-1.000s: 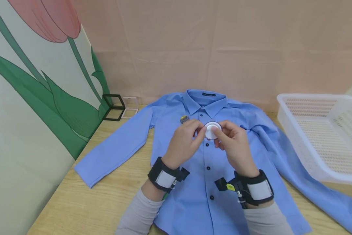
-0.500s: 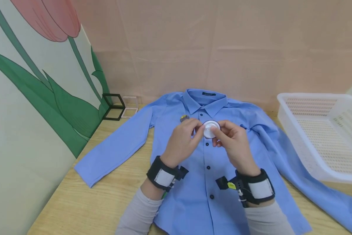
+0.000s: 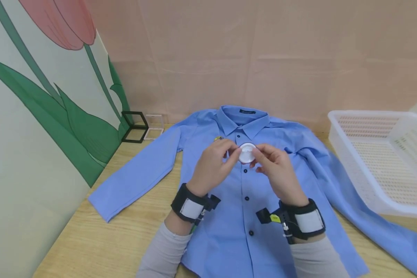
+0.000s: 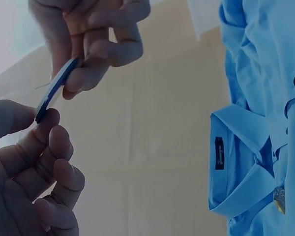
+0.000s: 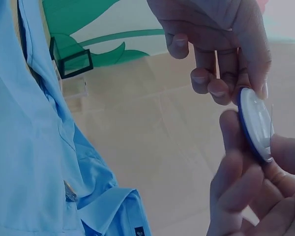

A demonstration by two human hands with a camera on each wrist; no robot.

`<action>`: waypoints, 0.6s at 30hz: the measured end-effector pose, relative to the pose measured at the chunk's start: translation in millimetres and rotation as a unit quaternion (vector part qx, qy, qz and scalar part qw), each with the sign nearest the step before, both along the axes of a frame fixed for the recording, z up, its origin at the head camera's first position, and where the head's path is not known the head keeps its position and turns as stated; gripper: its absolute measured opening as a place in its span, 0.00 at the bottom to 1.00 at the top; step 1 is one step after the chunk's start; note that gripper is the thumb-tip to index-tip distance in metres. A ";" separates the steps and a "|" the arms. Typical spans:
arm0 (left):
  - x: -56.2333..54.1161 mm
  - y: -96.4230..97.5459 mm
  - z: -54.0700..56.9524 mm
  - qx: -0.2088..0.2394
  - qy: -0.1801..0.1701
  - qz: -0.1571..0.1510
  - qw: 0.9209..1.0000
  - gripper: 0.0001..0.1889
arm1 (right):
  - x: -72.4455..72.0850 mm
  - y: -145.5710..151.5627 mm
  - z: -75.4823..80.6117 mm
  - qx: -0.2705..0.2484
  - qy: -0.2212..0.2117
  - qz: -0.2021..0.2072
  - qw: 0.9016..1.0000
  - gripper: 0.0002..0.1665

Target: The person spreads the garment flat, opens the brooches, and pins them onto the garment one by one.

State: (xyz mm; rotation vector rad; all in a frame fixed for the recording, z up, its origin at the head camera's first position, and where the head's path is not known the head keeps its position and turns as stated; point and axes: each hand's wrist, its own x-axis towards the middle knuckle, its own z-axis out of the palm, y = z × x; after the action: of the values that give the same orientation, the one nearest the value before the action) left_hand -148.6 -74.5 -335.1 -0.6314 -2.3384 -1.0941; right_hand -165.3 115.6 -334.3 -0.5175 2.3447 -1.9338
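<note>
A round pin-back badge [image 3: 246, 153] is held up over the blue shirt [image 3: 222, 216], its pale back towards me. My left hand [image 3: 213, 166] pinches its left edge between thumb and fingers. At the right edge, my right hand [image 3: 278, 170] grips it with the thumb near the back's pin. In the right wrist view the badge shows a dark blue rim, and its thin pin [image 5: 272, 120] stands away from the back. Seen from the left wrist, the badge [image 4: 56, 91] is edge-on. A small dark and yellow ornament [image 4: 280, 199] lies on the shirt's chest, partly behind my left hand in the head view.
The shirt lies buttoned and spread on a wooden table [image 3: 100, 247]. To the right, a white plastic basket [image 3: 365, 181] stands by one sleeve. A black frame stand [image 3: 134, 126] and a clear one [image 3: 154, 126] sit at the back left.
Both hands and the badge have shifted slightly left. My right thumb has slid from the middle of the badge's back towards its right edge, uncovering more of the back.
</note>
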 end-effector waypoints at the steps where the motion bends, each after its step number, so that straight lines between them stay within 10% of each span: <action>1: -0.5 -0.5 -0.4 -0.001 -0.001 0.000 1.000 0.08 | -0.1 0.0 -0.2 0.004 -0.004 -0.001 1.000 0.21; 18: -9.3 -8.0 -2.1 -0.047 0.028 -0.043 0.998 0.32 | -3.9 3.3 -3.0 -0.118 -0.137 0.074 0.981 0.12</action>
State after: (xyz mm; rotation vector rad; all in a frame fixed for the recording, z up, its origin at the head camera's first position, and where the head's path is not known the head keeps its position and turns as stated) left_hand -157.9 -82.5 -337.2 -0.7932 -2.3445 -0.9934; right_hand -169.2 118.9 -337.4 -0.3959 1.8709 -2.0732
